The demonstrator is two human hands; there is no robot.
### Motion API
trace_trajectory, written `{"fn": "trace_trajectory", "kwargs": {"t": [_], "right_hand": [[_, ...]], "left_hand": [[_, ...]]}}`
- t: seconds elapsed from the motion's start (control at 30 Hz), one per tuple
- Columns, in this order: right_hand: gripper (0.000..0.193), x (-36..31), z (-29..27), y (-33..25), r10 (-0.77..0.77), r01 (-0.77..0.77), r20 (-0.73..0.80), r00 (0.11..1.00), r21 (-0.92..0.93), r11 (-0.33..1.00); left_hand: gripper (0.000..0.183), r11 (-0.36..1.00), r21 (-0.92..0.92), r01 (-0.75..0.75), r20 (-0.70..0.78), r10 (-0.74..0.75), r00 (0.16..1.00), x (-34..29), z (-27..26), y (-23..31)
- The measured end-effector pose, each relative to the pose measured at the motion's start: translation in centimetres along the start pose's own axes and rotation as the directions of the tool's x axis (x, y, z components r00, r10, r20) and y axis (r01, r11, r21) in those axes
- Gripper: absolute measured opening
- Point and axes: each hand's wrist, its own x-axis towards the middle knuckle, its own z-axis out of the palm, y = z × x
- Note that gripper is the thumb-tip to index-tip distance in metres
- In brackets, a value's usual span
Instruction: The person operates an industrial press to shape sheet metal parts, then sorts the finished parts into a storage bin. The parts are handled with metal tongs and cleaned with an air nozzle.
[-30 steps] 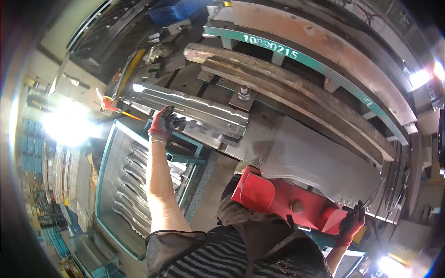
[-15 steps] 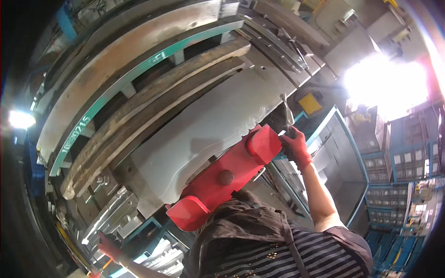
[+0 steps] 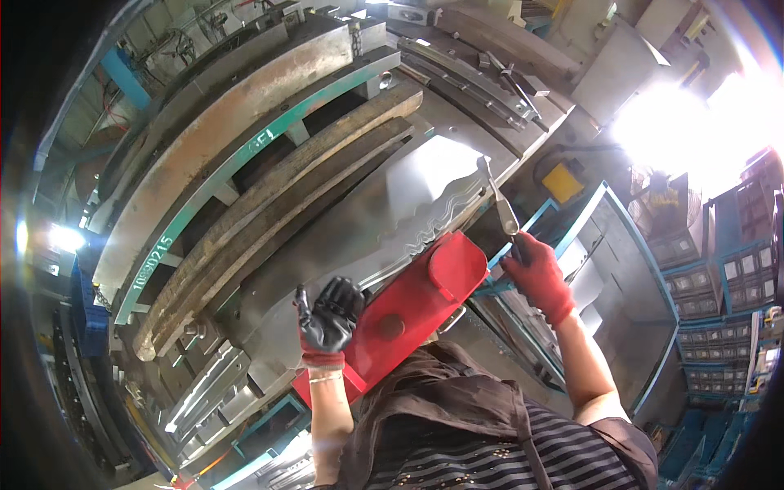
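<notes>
My left hand (image 3: 331, 318), in a red glove with a black coated palm, is raised over the left end of a red metal bracket (image 3: 408, 314). Its palm faces up, the thumb stands apart, the fingers are loosely curled, and it holds nothing. Wrapped around the dark handle of a silver metal hand tool (image 3: 500, 198) is my gloved right hand (image 3: 537, 273). The tool points away from me, its far end by the wavy right edge of a grey sheet metal piece (image 3: 351, 237). That piece lies flat on the machine bed beyond the bracket.
A worn wooden beam (image 3: 278, 204) and a green-edged curved steel plate (image 3: 204, 196) run along the sheet's far side. Metal rods and clamps (image 3: 506, 86) lie at the back right. A blue-framed bin (image 3: 612, 310) stands at right, near a yellow block (image 3: 562, 183).
My left hand has come in from the lower left, over the bracket's left end. My right hand still grips the tool, now more fully in sight. The whole view has shifted slightly.
</notes>
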Motion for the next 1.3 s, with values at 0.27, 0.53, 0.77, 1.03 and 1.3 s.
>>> {"fn": "trace_trajectory", "kwargs": {"t": [0.27,0.53,0.77,1.03,1.3], "right_hand": [[0.044,-2.0,-2.3,3.3,0.015,0.017,0.232,0.972,-0.136,0.99],[0.041,-2.0,-6.6,1.2,0.157,-0.179,0.176,0.972,0.119,0.977],[0.043,1.5,-4.5,-3.1,-0.122,0.066,0.204,0.971,0.26,0.963],[0.028,23.0,3.3,-17.2,-0.692,0.646,0.029,0.721,0.333,0.687],[0.01,30.4,9.7,-30.6,-0.447,0.264,0.249,0.859,0.532,0.805]], "left_hand": [[0.043,0.983,-0.056,-0.173,-0.114,0.166,0.98,5.2,-0.7,3.5],[0.023,0.937,0.194,-0.29,-0.244,0.332,0.911,1.0,5.8,0.9],[0.02,0.834,0.036,-0.551,0.132,0.543,0.83,-6.8,5.2,8.2],[0.018,0.428,0.213,-0.878,0.368,0.797,0.478,-0.2,22.0,21.0],[0.022,0.459,0.255,-0.851,0.477,0.706,0.523,7.0,25.9,33.7]]}}
